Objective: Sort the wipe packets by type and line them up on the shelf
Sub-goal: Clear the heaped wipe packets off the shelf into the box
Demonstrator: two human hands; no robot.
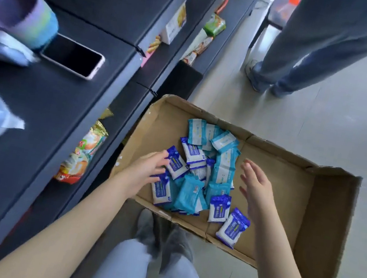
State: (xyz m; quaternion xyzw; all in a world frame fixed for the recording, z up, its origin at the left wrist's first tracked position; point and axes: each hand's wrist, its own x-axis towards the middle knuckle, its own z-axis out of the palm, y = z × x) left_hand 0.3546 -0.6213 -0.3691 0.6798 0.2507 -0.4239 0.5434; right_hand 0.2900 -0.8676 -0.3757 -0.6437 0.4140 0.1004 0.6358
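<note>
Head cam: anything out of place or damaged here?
Yes. The cardboard box has ragged, torn wall edges. Inside, the wipe packets lie in a mixed heap, dark blue and teal types jumbled at all angles. A phone lies on the top shelf, likely a stray personal item.

One cardboard box (325,211) is seen, and two kinds of wipe packet are counted in it. Five dark-blue-and-white packets (219,208) can be made out; of the teal packets (189,192) at least six are told apart — the pile overlaps, so an exact total cannot be given. Two hands are counted above the box, the left hand (146,169) and the right hand (256,191). On the top shelf (59,118) one phone (72,56) is seen, and on the lower shelves (242,0) at least four snack packs (83,153) are made out. Two legs in jeans (320,40) are counted beyond the box
</note>
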